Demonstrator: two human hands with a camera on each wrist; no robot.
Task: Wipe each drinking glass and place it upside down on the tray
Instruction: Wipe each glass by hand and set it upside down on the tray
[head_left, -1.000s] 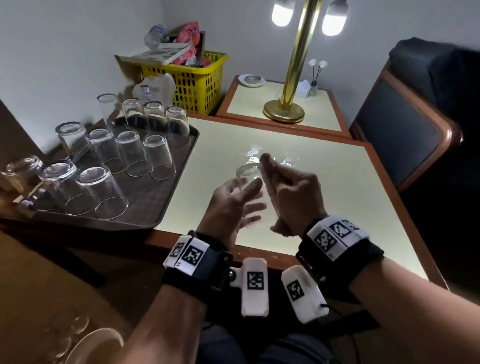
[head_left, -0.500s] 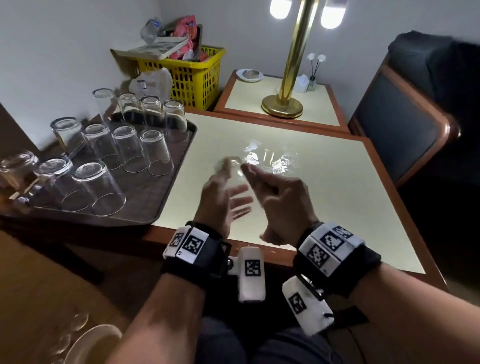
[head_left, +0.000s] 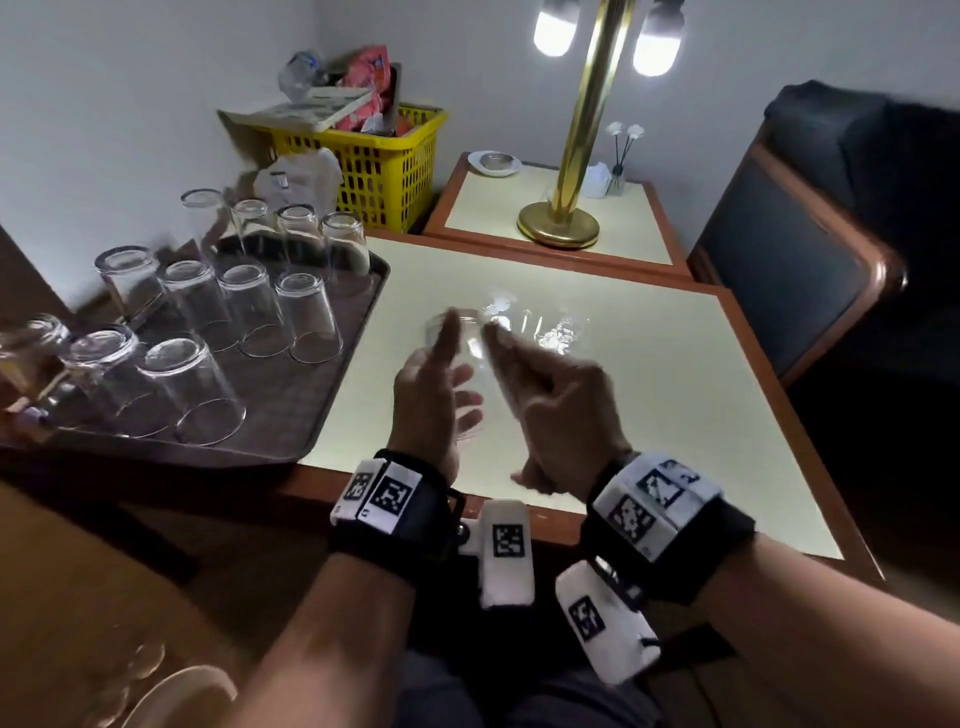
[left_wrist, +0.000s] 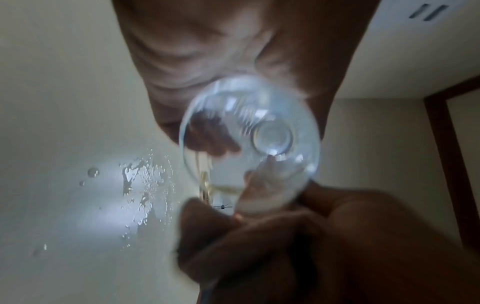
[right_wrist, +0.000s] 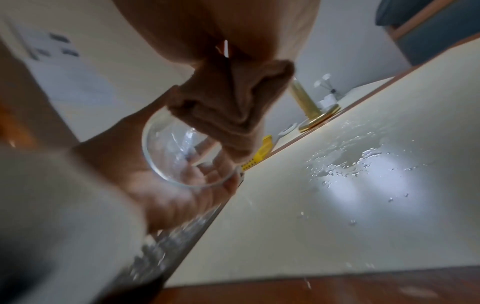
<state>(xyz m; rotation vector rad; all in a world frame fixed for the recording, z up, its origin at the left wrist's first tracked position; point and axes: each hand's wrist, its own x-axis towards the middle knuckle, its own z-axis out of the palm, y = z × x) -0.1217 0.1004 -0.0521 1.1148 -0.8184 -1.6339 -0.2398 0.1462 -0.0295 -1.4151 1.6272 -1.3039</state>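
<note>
Right now the glass is up off the table, held between both hands in front of the person, with its long axis lying roughly level: base pointing away, open mouth facing back toward the wrists, as both wrist views show. The left hand cradles it from the left, thumb raised along the wall and fingers curled under it. The right hand is bunched at the rim; whether its fingers reach inside or grip a cloth, I cannot tell through the blur. The tray of upturned glasses sits to the left, nearer the left hand. By my judgement, the glass needs a quarter turn, mouth downward, then a short carry leftward. Water drops lie on the table just beyond the hands.
</note>
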